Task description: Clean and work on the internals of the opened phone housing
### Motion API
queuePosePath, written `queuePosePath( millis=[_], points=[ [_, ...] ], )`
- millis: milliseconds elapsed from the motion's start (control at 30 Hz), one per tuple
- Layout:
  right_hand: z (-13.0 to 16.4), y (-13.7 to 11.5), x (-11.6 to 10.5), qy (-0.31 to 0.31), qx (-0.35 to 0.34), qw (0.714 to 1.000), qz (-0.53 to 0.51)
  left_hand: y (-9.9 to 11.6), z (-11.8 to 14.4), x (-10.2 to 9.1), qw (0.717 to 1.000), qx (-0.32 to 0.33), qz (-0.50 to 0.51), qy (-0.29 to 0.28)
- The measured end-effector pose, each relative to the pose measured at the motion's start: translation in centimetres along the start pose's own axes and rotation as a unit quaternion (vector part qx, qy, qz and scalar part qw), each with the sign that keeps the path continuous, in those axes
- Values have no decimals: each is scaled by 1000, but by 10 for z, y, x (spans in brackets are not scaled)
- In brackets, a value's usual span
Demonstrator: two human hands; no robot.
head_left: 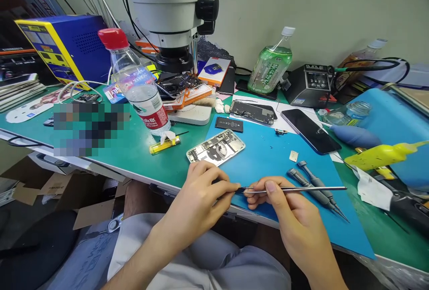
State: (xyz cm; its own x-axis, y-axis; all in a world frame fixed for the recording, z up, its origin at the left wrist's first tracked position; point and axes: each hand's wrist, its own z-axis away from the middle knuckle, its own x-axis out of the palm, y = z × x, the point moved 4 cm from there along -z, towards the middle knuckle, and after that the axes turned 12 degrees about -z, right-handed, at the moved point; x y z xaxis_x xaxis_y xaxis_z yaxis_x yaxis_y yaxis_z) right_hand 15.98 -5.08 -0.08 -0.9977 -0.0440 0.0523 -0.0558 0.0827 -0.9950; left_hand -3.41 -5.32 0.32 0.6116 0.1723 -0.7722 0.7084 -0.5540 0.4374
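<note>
My right hand (288, 212) holds a pair of metal tweezers (301, 188) lying level over the blue mat (268, 156). Its tips point left and meet the pinched fingertips of my left hand (201, 191), which grip something too small to make out. Just beyond my left hand lies an opened phone body (216, 147) with its insides showing. Two grey screwdrivers (315, 187) rest on the mat to the right of the tweezers.
A microscope (170, 13) stands at the back behind a water bottle (139, 84). A phone battery (229, 124), a phone frame (253, 112), a dark phone screen (310, 130), a yellow lighter (164, 145), a green bottle (270, 64), a soldering station (308, 85) and a yellow-nozzled bottle (382, 155) surround the mat.
</note>
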Motion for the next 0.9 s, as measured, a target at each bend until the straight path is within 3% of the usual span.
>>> queuePosePath(
  millis=[167, 533, 900],
  points=[
    [-5, 0, -1, -9, 30, 999, -43, 1, 0, 0, 1000, 2, 0, 8],
    [1, -4, 2, 18, -4, 1000, 19, 0, 3, 1, 1000, -4, -5, 3],
    [1, -3, 1, 10, 8, 1000, 17, 1, 3, 1, 1000, -10, 1, 1]
  ],
)
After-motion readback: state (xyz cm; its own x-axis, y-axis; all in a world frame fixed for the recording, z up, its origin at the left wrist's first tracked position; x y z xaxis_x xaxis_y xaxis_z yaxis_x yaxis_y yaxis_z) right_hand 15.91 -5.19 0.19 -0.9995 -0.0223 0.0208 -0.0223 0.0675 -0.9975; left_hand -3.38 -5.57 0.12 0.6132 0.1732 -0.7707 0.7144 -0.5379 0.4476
